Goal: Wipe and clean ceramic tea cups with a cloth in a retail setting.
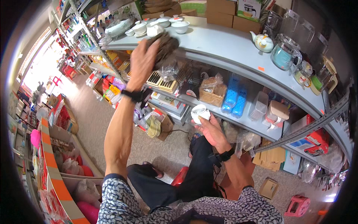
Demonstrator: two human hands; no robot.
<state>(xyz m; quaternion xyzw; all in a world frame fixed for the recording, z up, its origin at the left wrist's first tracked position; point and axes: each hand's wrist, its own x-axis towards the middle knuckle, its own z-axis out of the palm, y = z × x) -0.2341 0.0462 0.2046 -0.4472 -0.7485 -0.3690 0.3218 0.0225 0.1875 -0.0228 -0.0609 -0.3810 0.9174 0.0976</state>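
My left hand is raised at the shelf front, gripping a dark brown cloth, blurred at its edges. Just behind the cloth, white lidded bowls and other small white porcelain pieces stand on the top shelf. Lower down, in front of the middle shelf, my right hand holds a small white porcelain pot without a lid, its opening facing up. Further right on the top shelf are a patterned porcelain teapot and a glass pitcher.
A woven basket, blue wrapped packs and plastic containers fill the middle shelf. A metal shelf post curves along the right. On the floor are an open cardboard box and a pink stool.
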